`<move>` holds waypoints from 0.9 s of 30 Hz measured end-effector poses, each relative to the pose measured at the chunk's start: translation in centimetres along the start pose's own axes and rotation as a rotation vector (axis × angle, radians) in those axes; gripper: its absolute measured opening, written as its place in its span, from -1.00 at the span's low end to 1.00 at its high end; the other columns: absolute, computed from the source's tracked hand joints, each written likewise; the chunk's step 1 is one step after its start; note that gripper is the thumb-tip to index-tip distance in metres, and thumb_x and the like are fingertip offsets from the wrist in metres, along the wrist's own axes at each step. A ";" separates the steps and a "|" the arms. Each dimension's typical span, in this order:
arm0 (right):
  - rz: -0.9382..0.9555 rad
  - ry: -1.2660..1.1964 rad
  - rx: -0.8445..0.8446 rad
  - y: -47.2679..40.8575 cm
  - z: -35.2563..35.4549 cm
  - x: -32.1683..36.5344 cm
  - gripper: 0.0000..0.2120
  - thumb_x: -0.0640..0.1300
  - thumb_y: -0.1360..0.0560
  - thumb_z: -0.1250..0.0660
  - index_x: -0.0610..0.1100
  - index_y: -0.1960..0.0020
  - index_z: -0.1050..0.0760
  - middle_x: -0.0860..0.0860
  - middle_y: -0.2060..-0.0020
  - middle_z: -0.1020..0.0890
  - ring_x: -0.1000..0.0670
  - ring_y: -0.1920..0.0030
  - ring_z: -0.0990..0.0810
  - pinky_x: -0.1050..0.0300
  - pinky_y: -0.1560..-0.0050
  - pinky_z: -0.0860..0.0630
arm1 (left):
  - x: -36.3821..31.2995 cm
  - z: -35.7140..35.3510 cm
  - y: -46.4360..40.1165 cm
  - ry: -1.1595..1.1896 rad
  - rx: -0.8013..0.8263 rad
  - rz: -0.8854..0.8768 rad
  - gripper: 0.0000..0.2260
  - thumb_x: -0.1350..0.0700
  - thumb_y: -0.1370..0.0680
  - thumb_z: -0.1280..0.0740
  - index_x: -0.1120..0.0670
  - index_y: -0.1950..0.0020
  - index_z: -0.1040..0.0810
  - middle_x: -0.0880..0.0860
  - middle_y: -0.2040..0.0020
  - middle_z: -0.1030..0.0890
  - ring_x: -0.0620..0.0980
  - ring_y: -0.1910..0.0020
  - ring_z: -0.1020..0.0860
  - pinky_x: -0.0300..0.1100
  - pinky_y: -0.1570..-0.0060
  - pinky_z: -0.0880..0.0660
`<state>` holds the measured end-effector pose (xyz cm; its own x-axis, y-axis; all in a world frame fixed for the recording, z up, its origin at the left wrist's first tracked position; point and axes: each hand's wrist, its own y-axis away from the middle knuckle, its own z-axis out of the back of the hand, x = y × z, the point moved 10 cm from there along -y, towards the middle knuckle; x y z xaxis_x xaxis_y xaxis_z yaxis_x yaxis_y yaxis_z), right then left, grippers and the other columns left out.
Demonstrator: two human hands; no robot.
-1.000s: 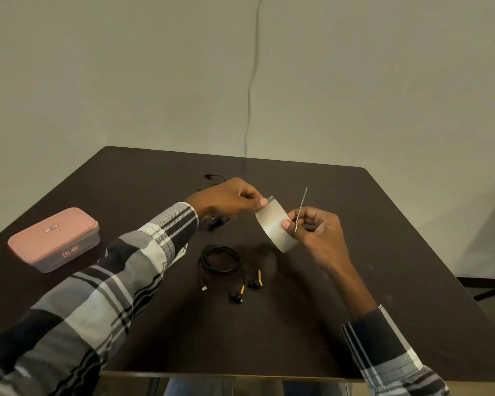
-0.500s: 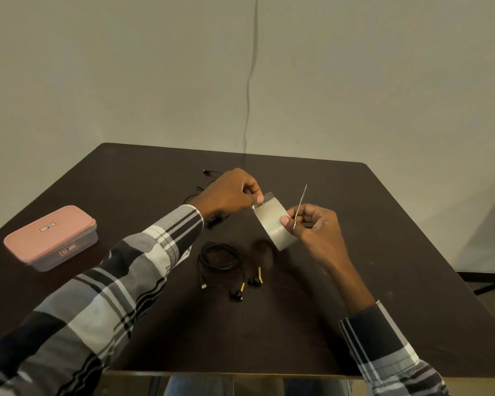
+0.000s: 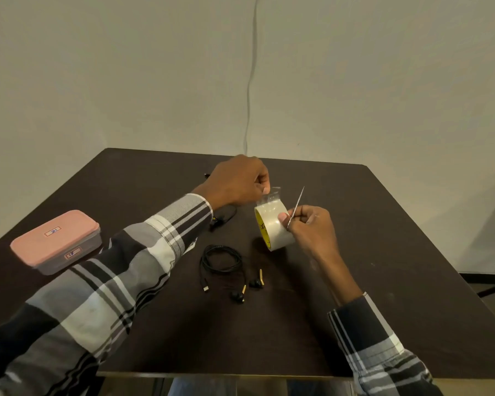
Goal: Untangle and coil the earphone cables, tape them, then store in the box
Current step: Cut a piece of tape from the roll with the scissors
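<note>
Left hand [image 3: 240,181] pinches the free tape end [image 3: 270,193] directly above the roll [image 3: 272,227]; right hand [image 3: 312,224] clamps roll and blade [image 3: 296,205], which stands just right of the strip. Coiled cable [image 3: 220,258] lies on desk [image 3: 383,252] below-left.

A single head-worn camera looks forward and down onto the dark counter [image 3: 383,295] from its near edge, close above it. It faces the pale wall [image 3: 126,81] behind the counter's far edge.

Our left hand [image 3: 237,182] pinches closed, knuckles up, just beside our right hand [image 3: 309,224]; right fingers curled, gripping; both forearms raised.
</note>
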<state>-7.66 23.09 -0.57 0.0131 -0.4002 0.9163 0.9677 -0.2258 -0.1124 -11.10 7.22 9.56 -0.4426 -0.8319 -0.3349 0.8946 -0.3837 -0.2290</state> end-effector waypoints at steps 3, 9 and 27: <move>0.006 0.011 -0.042 -0.2 0.0 0.9 -0.81 -0.03 -0.47 -0.49 -0.11 0.24 -0.62 0.07 0.30 -0.67 0.07 0.21 -0.62 0.14 0.26 -0.48 | -0.5 1.0 -0.2 -0.060 -0.020 -0.011 -0.93 0.10 -0.53 -0.39 -0.01 0.14 -0.63 -0.13 0.22 -0.59 -0.13 0.21 -0.52 -0.25 0.31 -0.31; -0.032 0.119 -0.120 -0.8 0.3 1.1 -0.73 0.00 -0.47 -0.49 -0.16 0.30 -0.60 0.07 0.31 -0.63 0.08 0.24 -0.59 0.13 0.28 -0.48 | -2.3 2.6 -0.4 -0.103 -0.092 -0.074 -0.94 0.12 -0.52 -0.39 0.02 0.11 -0.66 -0.12 0.21 -0.60 -0.11 0.18 -0.53 -0.27 0.35 -0.25; 0.078 -0.099 0.093 -0.8 2.6 1.3 -0.70 0.05 -0.35 -0.61 -0.07 0.05 -0.62 0.04 0.35 -0.61 0.07 0.28 -0.56 0.10 0.21 -0.56 | -3.3 1.7 -2.2 -0.074 0.128 -0.274 -0.84 -0.04 -0.55 -0.40 0.05 0.08 -0.61 -0.07 0.21 -0.58 -0.13 0.16 -0.46 -0.14 0.20 -0.37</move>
<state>-7.73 25.08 1.77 0.1099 -0.3228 0.9401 0.9818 -0.1120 -0.1532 -11.48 10.13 12.73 -0.6668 -0.7156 -0.2083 0.7453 -0.6411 -0.1834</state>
